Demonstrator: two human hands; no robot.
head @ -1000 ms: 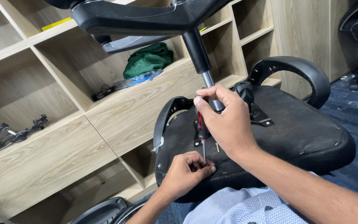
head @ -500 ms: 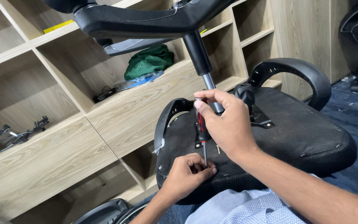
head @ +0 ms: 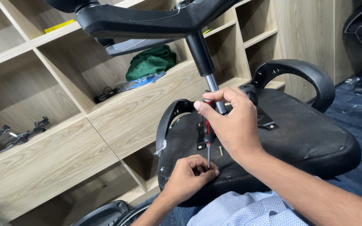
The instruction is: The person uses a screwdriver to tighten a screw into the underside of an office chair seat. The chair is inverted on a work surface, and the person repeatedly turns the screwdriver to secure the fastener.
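Right hand (head: 231, 125) grips the screwdriver (head: 208, 140) upright; left hand (head: 189, 178) pinches its tip against the seat (head: 306, 138); a slip could jab those fingers

Seat underside (head: 306, 138) matt black woven cloth, armrests (head: 294, 69) semi-gloss black plastic, gas-lift column (head: 212, 83) polished metal, screwdriver (head: 208, 136) red-black plastic handle with steel shank, shelf (head: 139, 113) pale matt wood-grain laminate, bundle (head: 149, 62) green cloth

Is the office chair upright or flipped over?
Flipped: the chair seat shows its underside, and the gas cylinder and wheel base point upward.
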